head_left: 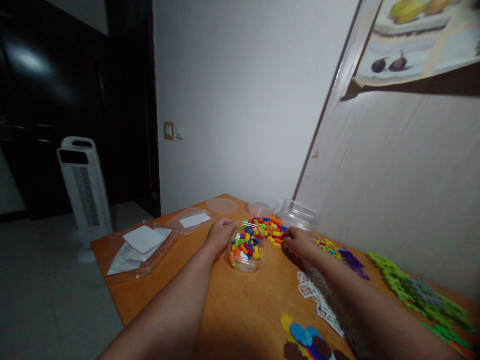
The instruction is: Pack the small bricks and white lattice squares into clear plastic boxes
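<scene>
My left hand (222, 239) grips the left rim of a clear plastic container (245, 266), fingers closed at its edge. Small toy building bricks (245, 246) in red, yellow, blue, green, orange and white lie inside. Just behind and to the right, a loose pile of similar bricks (268, 227) spreads over the table. At the right edge of that pile is my right hand (299, 241), its fingers drawn together and pointing left. What its fingertips hold, if anything, is hidden; a blue brick shows close to them.
A clear jar (299, 212) stands behind the bricks on the wooden table (240, 310). To the left lie a clear tray with papers (144, 240) and a lid (222, 205). White lattice pieces (318, 300), coloured discs (302, 334) and green pieces (408, 287) lie right. A tower fan (84, 187) stands left.
</scene>
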Motion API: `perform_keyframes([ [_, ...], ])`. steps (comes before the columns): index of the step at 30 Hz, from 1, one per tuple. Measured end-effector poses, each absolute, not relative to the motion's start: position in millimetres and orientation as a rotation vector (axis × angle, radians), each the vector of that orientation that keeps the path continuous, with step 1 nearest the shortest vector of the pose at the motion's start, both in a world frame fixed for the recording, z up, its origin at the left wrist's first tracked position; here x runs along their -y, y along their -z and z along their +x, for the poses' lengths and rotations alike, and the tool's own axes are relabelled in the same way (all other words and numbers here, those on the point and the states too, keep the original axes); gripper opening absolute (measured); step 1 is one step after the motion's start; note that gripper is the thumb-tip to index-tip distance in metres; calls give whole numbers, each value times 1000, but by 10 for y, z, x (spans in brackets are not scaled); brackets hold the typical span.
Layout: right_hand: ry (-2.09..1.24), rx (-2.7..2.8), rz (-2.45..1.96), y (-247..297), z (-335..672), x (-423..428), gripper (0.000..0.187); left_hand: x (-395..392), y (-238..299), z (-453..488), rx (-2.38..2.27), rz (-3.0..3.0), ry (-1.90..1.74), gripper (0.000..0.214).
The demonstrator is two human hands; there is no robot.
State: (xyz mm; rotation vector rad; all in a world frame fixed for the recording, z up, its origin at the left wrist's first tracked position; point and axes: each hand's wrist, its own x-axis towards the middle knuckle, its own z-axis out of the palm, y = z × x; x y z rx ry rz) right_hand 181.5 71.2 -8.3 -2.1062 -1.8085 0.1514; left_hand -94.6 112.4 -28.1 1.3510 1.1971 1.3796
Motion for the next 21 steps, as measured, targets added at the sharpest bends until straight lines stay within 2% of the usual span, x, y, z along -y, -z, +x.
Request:
perform_keyframes([
  [7,-256,1807,-2079,120,1771,-752,7,-1267,426,-947,-1189,1362,-1354,22],
  [13,-344,1710,-2008,-42,1608,-696,21,-1304,493,-938,-1186,1369,-1348,22],
  [17,-586,1665,-1703,-213,1469,-671,27,-1302,488,-936,-1206,1376,-1344,22],
  [21,-465,1760,-1829,-156,1541,-721,19,-1307,493,-936,-1194,1358,-1340,24],
])
